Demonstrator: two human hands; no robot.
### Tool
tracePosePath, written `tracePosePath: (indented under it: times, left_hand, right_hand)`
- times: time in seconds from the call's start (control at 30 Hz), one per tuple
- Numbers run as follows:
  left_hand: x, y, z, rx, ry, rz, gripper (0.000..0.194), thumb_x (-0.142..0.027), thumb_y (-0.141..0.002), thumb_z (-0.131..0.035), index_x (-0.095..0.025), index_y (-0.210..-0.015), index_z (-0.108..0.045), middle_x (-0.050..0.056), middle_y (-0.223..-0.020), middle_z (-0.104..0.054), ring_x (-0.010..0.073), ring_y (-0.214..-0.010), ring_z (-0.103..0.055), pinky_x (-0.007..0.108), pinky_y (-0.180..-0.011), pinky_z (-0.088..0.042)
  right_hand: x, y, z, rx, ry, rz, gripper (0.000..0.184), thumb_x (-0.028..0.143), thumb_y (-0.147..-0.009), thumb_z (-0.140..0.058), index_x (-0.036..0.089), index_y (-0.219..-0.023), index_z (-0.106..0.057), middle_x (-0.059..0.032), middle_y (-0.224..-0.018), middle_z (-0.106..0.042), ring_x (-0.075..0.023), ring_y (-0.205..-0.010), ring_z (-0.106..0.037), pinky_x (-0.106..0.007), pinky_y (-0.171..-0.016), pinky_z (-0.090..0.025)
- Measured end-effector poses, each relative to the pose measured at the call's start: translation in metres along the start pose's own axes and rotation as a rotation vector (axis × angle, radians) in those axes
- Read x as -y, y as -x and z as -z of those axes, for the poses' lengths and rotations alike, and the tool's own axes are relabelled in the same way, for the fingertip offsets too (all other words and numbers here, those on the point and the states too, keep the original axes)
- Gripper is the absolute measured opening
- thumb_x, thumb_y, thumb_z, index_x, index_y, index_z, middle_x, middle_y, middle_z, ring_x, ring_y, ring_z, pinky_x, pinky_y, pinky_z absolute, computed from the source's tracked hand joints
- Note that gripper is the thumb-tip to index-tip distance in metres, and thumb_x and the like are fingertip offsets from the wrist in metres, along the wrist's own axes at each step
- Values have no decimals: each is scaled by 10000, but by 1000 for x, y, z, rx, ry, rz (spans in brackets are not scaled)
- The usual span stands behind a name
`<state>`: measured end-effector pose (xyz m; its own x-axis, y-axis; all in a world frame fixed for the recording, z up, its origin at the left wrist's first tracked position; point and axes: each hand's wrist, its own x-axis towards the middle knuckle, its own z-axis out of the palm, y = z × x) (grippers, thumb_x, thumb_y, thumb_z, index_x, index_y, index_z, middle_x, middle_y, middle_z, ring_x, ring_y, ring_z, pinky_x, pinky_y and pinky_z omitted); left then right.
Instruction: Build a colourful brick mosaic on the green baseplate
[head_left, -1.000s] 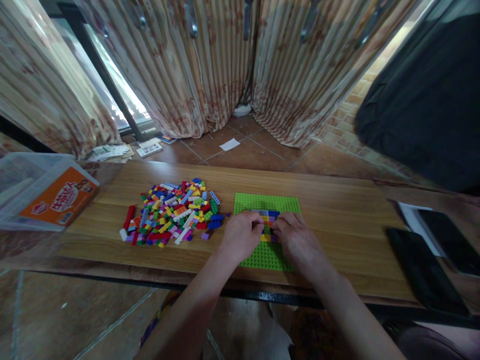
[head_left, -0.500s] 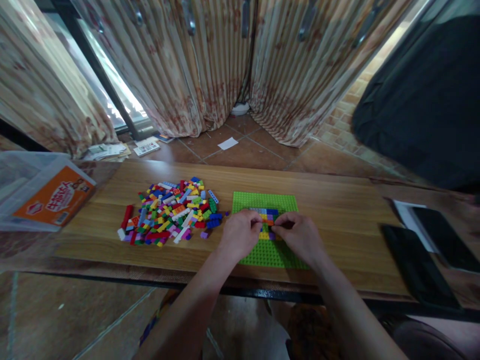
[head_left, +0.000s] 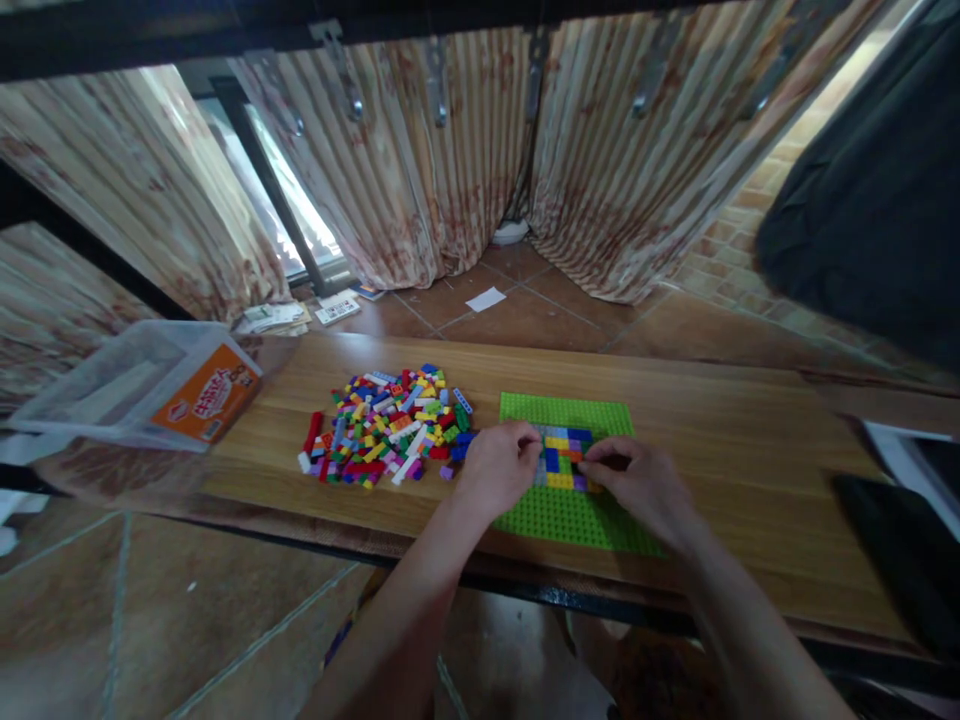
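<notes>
One clear bin, contents unclear; L hand & R hand curled over baseplate, grip unclear

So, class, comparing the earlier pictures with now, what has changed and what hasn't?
The left hand has drawn slightly left from the right hand, uncovering more of the joined bricks. Whether either released a brick is unclear. The loose brick pile, green baseplate and clear plastic box stayed put; only the camera's view of them shifted.
</notes>
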<state>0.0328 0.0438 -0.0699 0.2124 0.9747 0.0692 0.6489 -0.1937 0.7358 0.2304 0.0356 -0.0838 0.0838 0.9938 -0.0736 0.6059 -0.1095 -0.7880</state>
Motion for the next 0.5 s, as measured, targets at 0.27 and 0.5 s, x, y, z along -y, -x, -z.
tracePosePath:
  times: [0.27, 0.5]
  left_hand:
    - [59, -3, 80, -282, -17, 142, 206, -114, -807, -546, -158, -905, -722, 31, -838, -747, 163, -773, -678, 258, -726, -517]
    - [71, 7, 95, -203, -197, 145, 235, -85, -759, -576, -192, -853, -763, 41, -922, -746, 183, -857, -680, 304, -839, -527]
  right_hand:
    - [1, -1, -1, -139, -163, -20, 243, 441, -693, -680, 202, -728, -702, -27, -710, -714, -184, -647, -632, -309, -630, -474]
    - [16, 3, -9, -146, -125, 2, 201, 412, -709, -667, 216, -738, -704, -23, -740, -726, -186, -676, -655, -304, -653, -494]
